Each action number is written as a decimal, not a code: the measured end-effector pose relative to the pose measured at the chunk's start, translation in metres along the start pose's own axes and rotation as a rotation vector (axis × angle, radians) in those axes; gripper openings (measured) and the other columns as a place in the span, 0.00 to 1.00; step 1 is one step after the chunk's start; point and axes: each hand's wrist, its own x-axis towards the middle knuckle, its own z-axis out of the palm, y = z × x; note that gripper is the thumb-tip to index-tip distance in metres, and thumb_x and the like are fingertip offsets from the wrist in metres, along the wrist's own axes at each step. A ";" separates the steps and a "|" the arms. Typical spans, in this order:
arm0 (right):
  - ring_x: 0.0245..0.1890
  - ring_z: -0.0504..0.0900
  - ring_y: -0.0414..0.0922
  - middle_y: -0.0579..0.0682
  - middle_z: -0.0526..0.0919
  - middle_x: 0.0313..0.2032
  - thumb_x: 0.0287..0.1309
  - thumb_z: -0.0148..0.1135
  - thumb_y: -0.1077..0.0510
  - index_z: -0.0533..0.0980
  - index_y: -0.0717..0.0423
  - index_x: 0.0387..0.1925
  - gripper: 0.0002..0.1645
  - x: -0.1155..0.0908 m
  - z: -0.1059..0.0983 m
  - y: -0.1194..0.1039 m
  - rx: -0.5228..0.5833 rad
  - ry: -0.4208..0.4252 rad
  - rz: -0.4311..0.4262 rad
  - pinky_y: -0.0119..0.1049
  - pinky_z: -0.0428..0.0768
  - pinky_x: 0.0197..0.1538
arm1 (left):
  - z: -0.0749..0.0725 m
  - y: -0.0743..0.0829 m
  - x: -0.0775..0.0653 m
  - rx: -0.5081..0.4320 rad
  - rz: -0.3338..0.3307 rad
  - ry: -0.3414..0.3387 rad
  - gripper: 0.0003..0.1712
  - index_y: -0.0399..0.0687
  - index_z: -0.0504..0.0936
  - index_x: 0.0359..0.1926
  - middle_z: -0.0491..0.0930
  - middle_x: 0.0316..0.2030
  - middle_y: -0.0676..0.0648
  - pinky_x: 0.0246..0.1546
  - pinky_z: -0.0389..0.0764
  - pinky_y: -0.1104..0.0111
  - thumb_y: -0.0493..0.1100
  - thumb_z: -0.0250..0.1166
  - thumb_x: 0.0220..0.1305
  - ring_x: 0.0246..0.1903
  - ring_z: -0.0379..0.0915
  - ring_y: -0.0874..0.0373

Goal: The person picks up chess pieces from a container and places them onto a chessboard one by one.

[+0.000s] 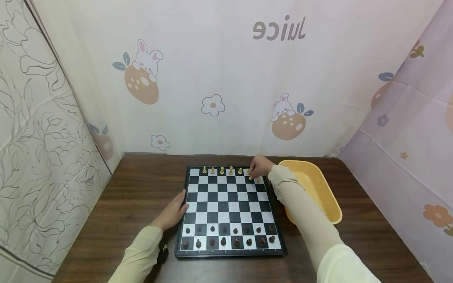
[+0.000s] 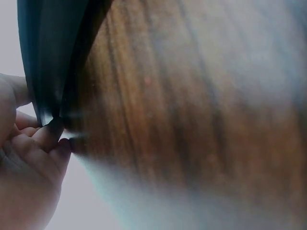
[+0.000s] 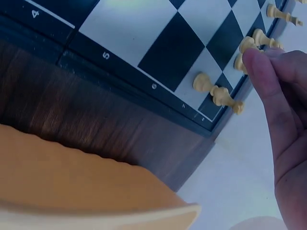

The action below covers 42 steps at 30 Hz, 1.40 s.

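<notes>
A black-and-white chessboard [image 1: 217,206] lies on the brown table. My left hand [image 1: 173,211] grips its left edge, thumb on top; in the left wrist view the fingers [image 2: 50,136] curl against the dark rim. Over the far right corner, my right hand [image 1: 261,166] pinches a cream pawn [image 3: 247,44] between thumb and fingertips. Close by stand another cream pawn [image 3: 201,82] and a cream back-row piece [image 3: 226,99]. More cream pieces, such as one bishop-like piece [image 1: 231,170], line the far row. Two rows of dark brown pieces [image 1: 223,241] fill the near side.
A yellow plastic basket [image 1: 320,188] stands right of the board, under my right forearm. A small dark object with a yellowish spot [image 1: 164,248] lies by my left sleeve. Printed curtains [image 1: 216,78] hang behind the table and at both sides.
</notes>
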 end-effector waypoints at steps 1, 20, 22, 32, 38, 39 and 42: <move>0.24 0.83 0.42 0.52 0.84 0.24 0.52 0.62 0.74 0.83 0.66 0.26 0.06 0.001 0.001 0.000 -0.005 -0.001 0.002 0.31 0.83 0.31 | 0.000 0.000 0.000 -0.001 -0.001 0.001 0.36 0.33 0.46 0.73 0.49 0.71 0.34 0.67 0.52 0.49 0.40 0.52 0.72 0.70 0.46 0.41; 0.21 0.80 0.41 0.52 0.83 0.24 0.49 0.65 0.74 0.83 0.62 0.24 0.07 0.009 0.011 -0.002 -0.073 -0.018 0.043 0.31 0.82 0.26 | 0.000 0.002 0.001 -0.017 -0.003 -0.007 0.36 0.33 0.46 0.73 0.49 0.71 0.34 0.67 0.52 0.48 0.40 0.52 0.72 0.70 0.46 0.40; 0.22 0.81 0.42 0.51 0.83 0.24 0.49 0.64 0.74 0.83 0.63 0.25 0.07 0.009 0.009 -0.002 -0.069 -0.017 0.049 0.31 0.82 0.27 | 0.000 0.002 0.001 -0.016 -0.003 -0.006 0.37 0.34 0.45 0.73 0.49 0.71 0.34 0.67 0.52 0.48 0.40 0.52 0.72 0.70 0.45 0.40; 0.23 0.82 0.43 0.50 0.83 0.23 0.54 0.63 0.70 0.84 0.65 0.28 0.05 -0.005 -0.008 -0.002 -0.118 0.035 0.051 0.33 0.82 0.28 | 0.000 -0.002 0.000 -0.003 0.009 -0.005 0.37 0.32 0.46 0.72 0.50 0.71 0.32 0.67 0.53 0.47 0.39 0.53 0.71 0.69 0.46 0.39; 0.22 0.81 0.42 0.51 0.84 0.22 0.53 0.63 0.68 0.84 0.65 0.28 0.05 -0.022 -0.031 0.011 -0.104 0.059 0.012 0.31 0.80 0.26 | 0.000 -0.001 -0.001 -0.006 0.002 -0.010 0.36 0.32 0.46 0.72 0.50 0.71 0.32 0.67 0.53 0.48 0.39 0.52 0.71 0.69 0.46 0.39; 0.21 0.80 0.41 0.52 0.84 0.22 0.52 0.63 0.68 0.84 0.66 0.27 0.05 -0.025 -0.037 0.013 -0.103 0.067 0.002 0.30 0.78 0.25 | 0.000 0.000 -0.001 -0.004 0.004 -0.010 0.36 0.31 0.46 0.72 0.50 0.71 0.32 0.67 0.53 0.48 0.39 0.52 0.71 0.69 0.46 0.39; 0.20 0.77 0.42 0.54 0.84 0.21 0.49 0.62 0.67 0.84 0.66 0.26 0.06 -0.038 -0.055 0.022 -0.098 0.110 -0.018 0.30 0.75 0.25 | -0.001 0.000 -0.001 0.002 0.013 -0.008 0.36 0.31 0.46 0.72 0.50 0.71 0.32 0.67 0.53 0.48 0.39 0.52 0.72 0.69 0.47 0.39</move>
